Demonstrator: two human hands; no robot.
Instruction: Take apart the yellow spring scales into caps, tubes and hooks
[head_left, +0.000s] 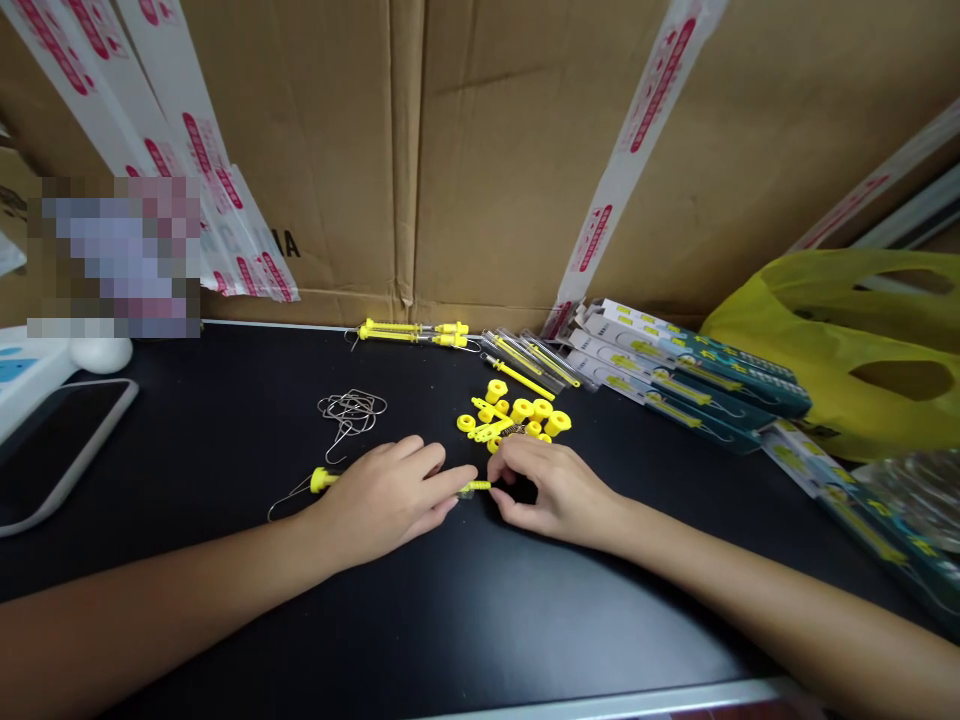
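Gripping a yellow gadget on the table in my left hand, right hand pinching its tip, with yellow caps kinda crowding just behind, wire hooks off left, springs in clear sleeves farther back, boxes by a yellow bag.

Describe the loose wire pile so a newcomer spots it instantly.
On the black tabletop, look between the phone at the left and the heap of yellow plastic parts. The wire pile lies just beyond the left hand. It is a tangle of bent, bare silvery wire, with no yellow plastic on it, unlike the parts heap.
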